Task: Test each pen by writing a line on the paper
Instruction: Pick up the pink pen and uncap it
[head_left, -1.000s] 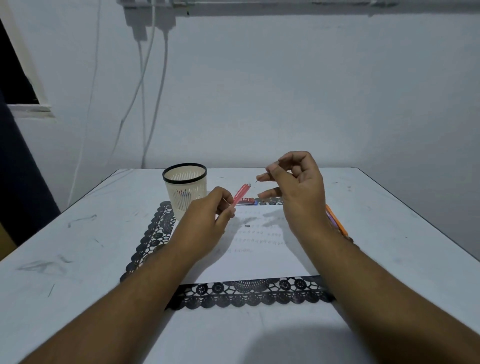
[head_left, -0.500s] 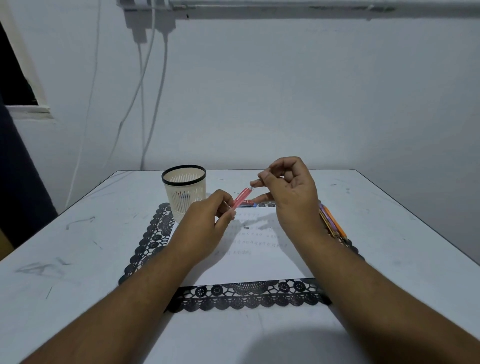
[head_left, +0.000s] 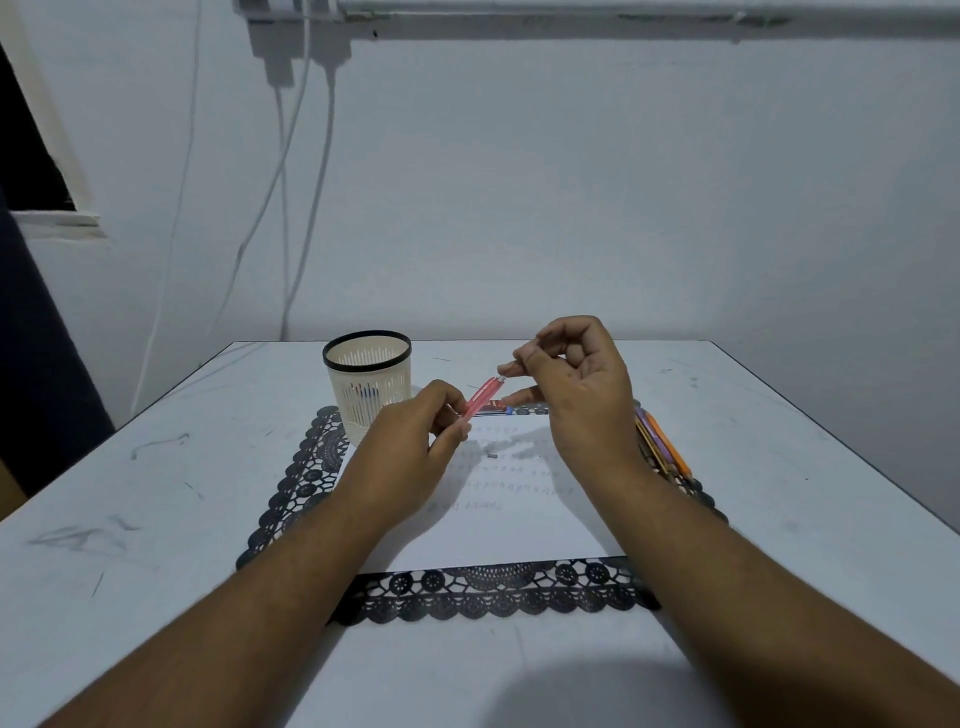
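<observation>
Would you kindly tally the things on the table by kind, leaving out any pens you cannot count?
Pink pen, held in both hands: 1
Paper sheet: 1
Black lace mat: 1
Slotted pen cup: 1
Total: 4
Pens in the cup and beside the right wrist are too hidden to count.

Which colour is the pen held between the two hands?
Translucent pink pen, seen in the head view.

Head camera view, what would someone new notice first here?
Both hands meet above the paper: the left hand grips a pink pen while the right hand pinches its far end. A slotted pen cup stands at the lace mat's far left corner.
</observation>
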